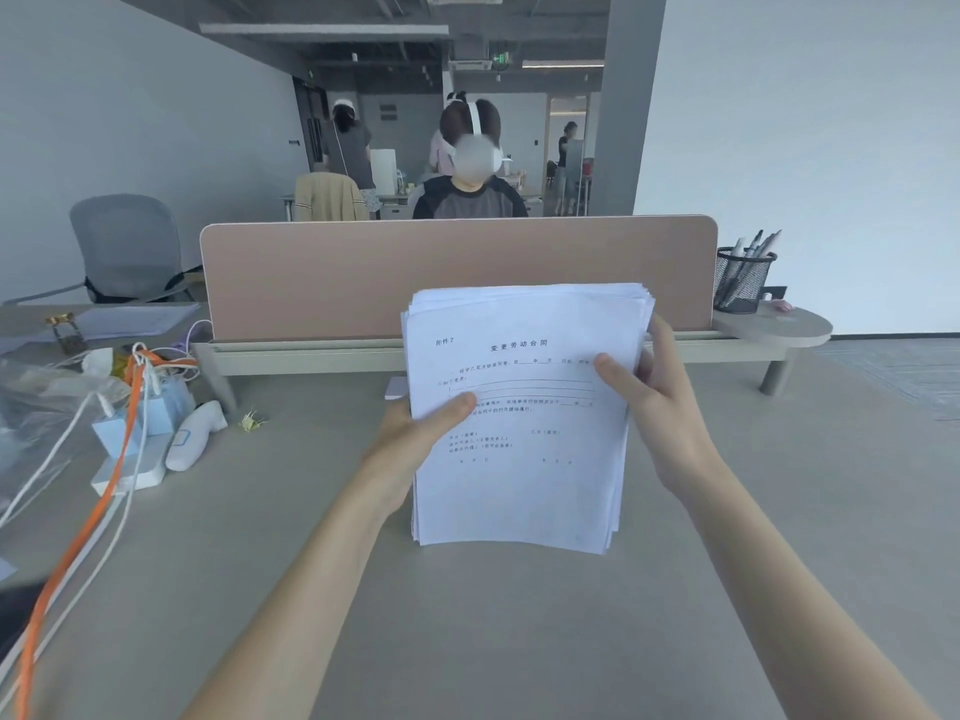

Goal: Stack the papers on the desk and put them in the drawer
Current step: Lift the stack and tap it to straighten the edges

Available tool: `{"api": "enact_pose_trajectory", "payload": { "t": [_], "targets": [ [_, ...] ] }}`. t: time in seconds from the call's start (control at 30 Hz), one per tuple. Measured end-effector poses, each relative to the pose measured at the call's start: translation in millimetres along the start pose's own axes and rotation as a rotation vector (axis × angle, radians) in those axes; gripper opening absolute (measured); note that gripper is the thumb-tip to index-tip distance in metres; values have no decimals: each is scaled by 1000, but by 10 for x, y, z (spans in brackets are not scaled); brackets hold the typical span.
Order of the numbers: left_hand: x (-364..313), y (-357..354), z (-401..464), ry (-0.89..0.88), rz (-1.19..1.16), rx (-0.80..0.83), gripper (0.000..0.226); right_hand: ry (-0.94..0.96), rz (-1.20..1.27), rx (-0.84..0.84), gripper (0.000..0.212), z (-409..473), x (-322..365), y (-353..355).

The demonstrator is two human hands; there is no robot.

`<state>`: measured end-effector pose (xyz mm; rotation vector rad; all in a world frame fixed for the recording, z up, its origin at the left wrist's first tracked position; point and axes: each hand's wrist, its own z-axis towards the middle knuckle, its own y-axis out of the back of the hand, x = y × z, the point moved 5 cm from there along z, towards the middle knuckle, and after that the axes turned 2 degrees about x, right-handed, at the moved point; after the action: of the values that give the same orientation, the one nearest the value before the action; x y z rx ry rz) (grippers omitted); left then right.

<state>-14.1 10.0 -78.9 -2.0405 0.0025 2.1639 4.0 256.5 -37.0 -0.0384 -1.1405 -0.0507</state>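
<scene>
White sheets make up the papers [519, 433], a fairly thick pile held upright in the middle of the desk [467, 615], its bottom edge resting on or just above the desktop; which of the two is hard to tell. The left hand [415, 433] clasps the left edge, thumb lying across the printed front and fingers hidden behind. The right hand [654, 397] grips the right edge higher up, thumb on the front, fingers wrapped round the back. Both hands are closed on the pile.

Top edges are fanned and uneven, so the sheets are not yet squared. Loose paper like this is probably light but floppy, and smooth sheets slide on each other, so a slack grip could let the inner ones slip out. Holding it at both side edges, as now, should keep it stiff enough to tap level on the desk. For carrying, a hand under the bottom edge or a firm pinch across the full thickness looks safest.

No drawer is in view. Cables [104, 459] and clutter lie at the left, well apart from the pile.
</scene>
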Motion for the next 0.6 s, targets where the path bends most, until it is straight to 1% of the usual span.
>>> {"api": "enact_pose_trajectory", "payload": {
  "t": [0.13,0.23,0.37,0.43,0.6],
  "targets": [
    [265,47,-13,55,-4,84,35,-130,76,11,31,-109,-279,-33],
    [409,62,-14,75,38,83,32,-185,88,40,34,-216,-489,-127],
    [429,78,46,66,122,-20,19,-160,126,2,36,-229,-553,-222],
    [396,77,84,40,130,-34,15,-133,122,-24,34,-192,-543,-229],
    [464,95,101,26,42,-30,25,-64,7,-100,28,-131,-536,-176]
  ]
}}
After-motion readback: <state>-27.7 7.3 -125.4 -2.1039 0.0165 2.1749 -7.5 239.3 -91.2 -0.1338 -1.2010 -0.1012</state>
